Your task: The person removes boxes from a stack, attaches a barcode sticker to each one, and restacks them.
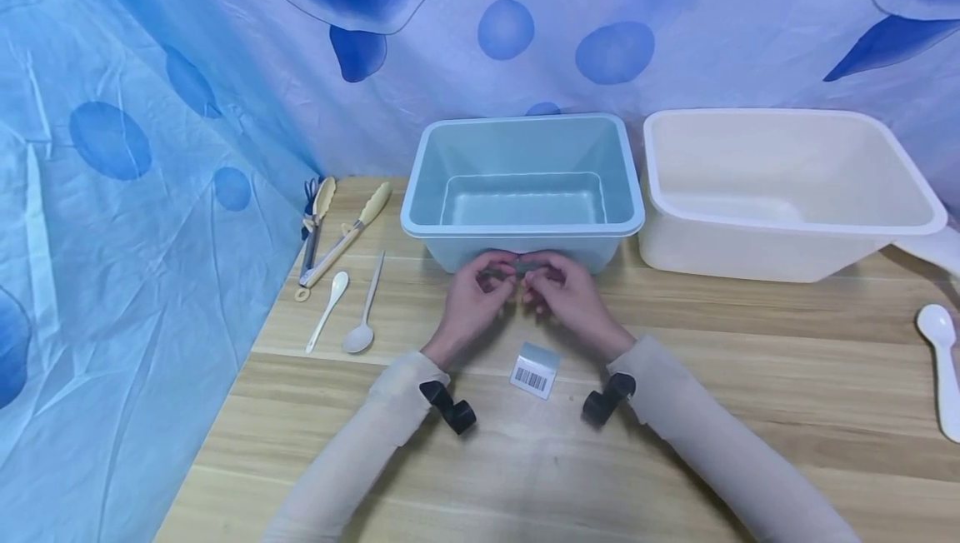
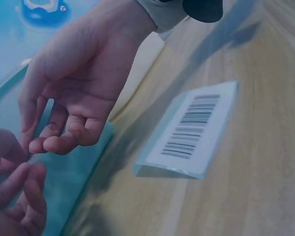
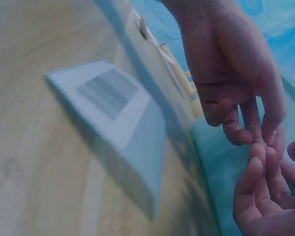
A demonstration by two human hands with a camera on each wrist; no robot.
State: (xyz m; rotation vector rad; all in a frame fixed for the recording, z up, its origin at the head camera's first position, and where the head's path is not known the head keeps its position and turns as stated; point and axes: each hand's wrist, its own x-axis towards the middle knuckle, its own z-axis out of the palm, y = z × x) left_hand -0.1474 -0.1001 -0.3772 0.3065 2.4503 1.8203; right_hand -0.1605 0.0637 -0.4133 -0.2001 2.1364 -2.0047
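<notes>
Seen mid-frame with left hand [image 1: 476, 291] and right hand [image 1: 572, 293] bent close together, too obscured to tell if clamped on anything, before the blue bin [image 1: 525, 150], above a loose barcode card [image 1: 535, 370], in work seemingly begun, unfinished.

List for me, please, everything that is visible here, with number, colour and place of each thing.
Blue bin: 1, light blue, back centre
White bin: 1, white, right of it
Unclear item: 1, white, right edge
Barcode label: 1, white and pale blue, between the wrists
Tongs: apparently 1 pair, beige and grey, back left
Dark item: 1, black, beside the tongs
Short spoon: 1, white, left
Long spoon: 1, pale, beside the short spoon
Right spoon: 1, white, near right edge
Table: 1, wood-brown, underneath
Backdrop: at least 1 cloth, blue, behind and left
Wrist cameras: 2, black, at the cuffs
Sleeves: 2, pale, on the arms
Left hand: 1, bare, at the blue bin's front
Right hand: 1, bare, beside the left hand
</notes>
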